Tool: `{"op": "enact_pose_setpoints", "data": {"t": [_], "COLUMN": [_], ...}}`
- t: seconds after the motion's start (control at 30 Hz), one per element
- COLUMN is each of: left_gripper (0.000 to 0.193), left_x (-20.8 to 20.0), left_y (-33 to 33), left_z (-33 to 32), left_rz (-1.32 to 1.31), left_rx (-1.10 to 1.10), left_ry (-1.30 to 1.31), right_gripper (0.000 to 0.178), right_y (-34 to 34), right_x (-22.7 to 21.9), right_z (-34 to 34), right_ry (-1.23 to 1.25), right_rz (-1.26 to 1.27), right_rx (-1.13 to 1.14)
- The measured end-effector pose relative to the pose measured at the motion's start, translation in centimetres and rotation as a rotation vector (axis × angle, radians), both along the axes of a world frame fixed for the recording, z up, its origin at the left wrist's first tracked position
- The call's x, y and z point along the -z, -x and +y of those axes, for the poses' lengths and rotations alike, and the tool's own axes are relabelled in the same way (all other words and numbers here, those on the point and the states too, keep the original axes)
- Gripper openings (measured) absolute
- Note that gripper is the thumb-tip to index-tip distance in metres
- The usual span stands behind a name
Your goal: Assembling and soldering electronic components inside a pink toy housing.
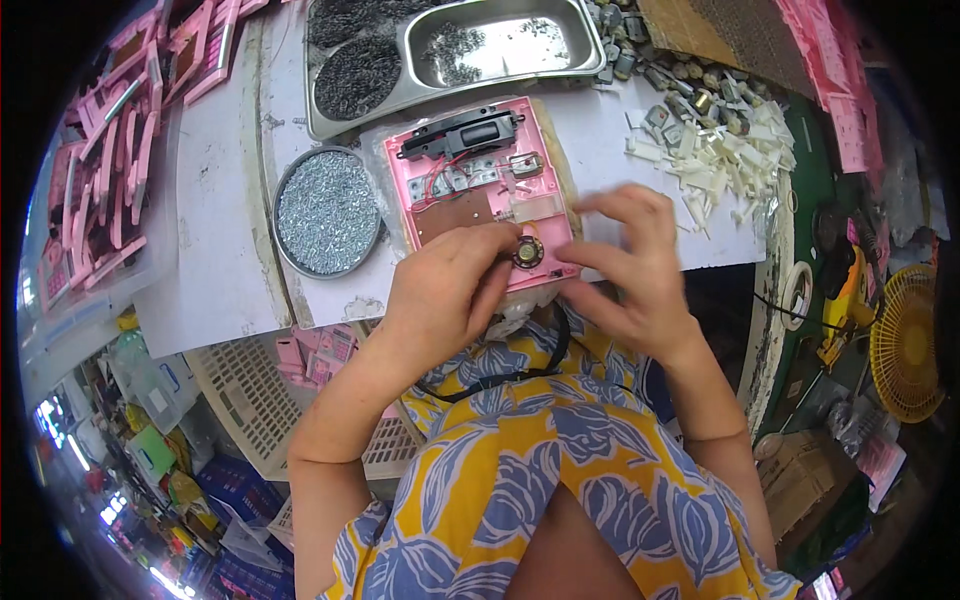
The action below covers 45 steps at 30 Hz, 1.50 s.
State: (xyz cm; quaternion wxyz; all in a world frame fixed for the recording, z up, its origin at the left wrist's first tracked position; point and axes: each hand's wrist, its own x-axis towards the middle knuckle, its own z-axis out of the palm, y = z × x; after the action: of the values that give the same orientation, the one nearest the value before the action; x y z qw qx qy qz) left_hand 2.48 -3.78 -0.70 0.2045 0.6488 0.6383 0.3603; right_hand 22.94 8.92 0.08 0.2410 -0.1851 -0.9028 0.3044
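A pink plastic housing (560,190) lies face up on the bench, with a black module (465,133), red wires, metal contact plates and a brown board (455,215) inside it. Near its lower right sits a small round speaker (528,253) with a dark rim. My left hand (440,285) reaches over the lower left of the housing, its index finger and thumb bent together at the speaker's left edge; the fingertips are partly hidden. Slightly blurred, my right hand (640,270) is at the housing's right edge, fingers spread and nothing visible in them.
A round tray of small screws (328,212) stands left of the housing. Behind it is a metal tray (500,45) with dark small parts. White plastic pieces (715,165) and small motors (690,95) are heaped at right. Pink frames (105,180) pile up far left.
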Motion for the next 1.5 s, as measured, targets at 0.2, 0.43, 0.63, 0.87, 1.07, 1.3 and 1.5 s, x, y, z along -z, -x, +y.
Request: {"op": "enact_pose_setpoints", "data": {"t": [0.2,0.43,0.63,0.87,1.07,1.3,1.5], "left_gripper": [0.024,0.024,0.022,0.022,0.022,0.042,0.071], "left_x": [-0.2,-1.0,-1.1,-0.4,-0.4,-0.7,-1.6], "left_y": [0.5,4.2,6.3,5.7,5.6,4.8,5.7], "left_z": [1.7,6.5,4.9,4.3,4.3,3.8,2.8], "left_rz": [0.045,0.533,0.518,0.478,0.491,0.579,0.719], "left_rx": [-0.113,0.028,0.043,-0.016,-0.019,0.053,0.301], "left_ry": [-0.164,-0.213,-0.203,-0.229,-0.217,-0.192,-0.048], "right_gripper": [0.032,0.021,0.023,0.026,0.018,0.016,0.018], "right_y": [2.4,2.3,7.1,8.0,8.2,8.8,4.8], "right_x": [0.4,-0.2,0.2,-1.8,0.0,-2.8,-8.1], "right_z": [-1.0,2.8,4.8,4.3,4.3,1.4,18.3], "right_ry": [-0.088,-0.023,-0.115,-0.146,-0.141,-0.693,-0.213], "right_rz": [-0.174,0.044,-0.192,-0.468,-0.384,-0.686,-0.312], "right_rx": [0.061,0.143,0.157,0.167,0.225,-0.07,0.401]}}
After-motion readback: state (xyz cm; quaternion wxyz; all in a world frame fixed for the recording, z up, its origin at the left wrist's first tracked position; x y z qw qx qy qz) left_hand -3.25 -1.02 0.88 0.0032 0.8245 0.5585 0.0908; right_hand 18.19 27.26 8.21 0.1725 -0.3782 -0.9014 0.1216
